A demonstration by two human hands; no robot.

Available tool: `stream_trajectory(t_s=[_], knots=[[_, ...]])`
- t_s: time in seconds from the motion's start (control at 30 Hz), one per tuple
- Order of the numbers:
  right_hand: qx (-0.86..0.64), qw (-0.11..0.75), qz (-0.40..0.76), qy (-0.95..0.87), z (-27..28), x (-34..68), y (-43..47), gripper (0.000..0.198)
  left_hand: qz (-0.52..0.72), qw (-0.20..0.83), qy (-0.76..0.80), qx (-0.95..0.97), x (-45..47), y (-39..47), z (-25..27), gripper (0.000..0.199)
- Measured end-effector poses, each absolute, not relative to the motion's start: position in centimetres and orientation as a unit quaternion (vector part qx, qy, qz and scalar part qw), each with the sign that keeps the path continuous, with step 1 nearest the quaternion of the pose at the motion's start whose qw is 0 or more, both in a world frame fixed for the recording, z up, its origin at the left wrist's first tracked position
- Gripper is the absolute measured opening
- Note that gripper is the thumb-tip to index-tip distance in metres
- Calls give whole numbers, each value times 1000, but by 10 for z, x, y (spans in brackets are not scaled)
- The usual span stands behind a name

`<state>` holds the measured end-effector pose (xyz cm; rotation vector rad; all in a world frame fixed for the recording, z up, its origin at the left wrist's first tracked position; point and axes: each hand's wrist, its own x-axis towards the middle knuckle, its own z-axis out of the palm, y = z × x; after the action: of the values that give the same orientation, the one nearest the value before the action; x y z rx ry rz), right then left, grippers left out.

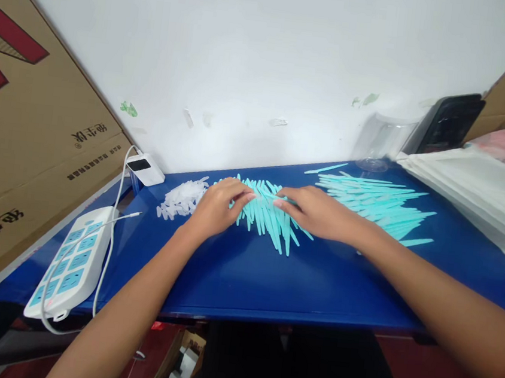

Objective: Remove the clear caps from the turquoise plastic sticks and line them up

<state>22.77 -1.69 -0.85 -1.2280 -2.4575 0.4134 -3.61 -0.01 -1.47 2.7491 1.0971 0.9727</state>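
Observation:
My left hand (220,205) is closed in a pinch, thumb against fingertips, over the left part of a middle pile of slim turquoise plastic sticks (271,218). Whatever lies between those fingertips is too small to make out. Facing it, my right hand (307,210) pinches one slim turquoise stick (281,197) between thumb and fingers, its end pointing toward the left hand. Just left of my left hand lies a heap of small translucent white plastic pieces (183,198). A second, larger pile of turquoise sticks (375,202) spreads beyond my right forearm.
Everything lies on a blue tabletop (242,290) against a white wall. At left are a power strip (76,260), a white cable, a small white device (145,169) and a large cardboard box (37,130). A clear container (381,142), a black object (451,123) and white sheets (482,189) stand right.

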Motion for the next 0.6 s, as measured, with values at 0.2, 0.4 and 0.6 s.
stream_trajectory(t_s=[0.2,0.4,0.6], knots=[[-552,207,175,-789,-10,240,-2,28,235,-169,511,810,-73,15,-4,36],[-569,208,254,-754,-18,238,3,37,166,-203,604,753,-87,19,-1,37],[-630,192,34,-752,0,272,17,30,105,-182,680,703,-121,32,-2,34]])
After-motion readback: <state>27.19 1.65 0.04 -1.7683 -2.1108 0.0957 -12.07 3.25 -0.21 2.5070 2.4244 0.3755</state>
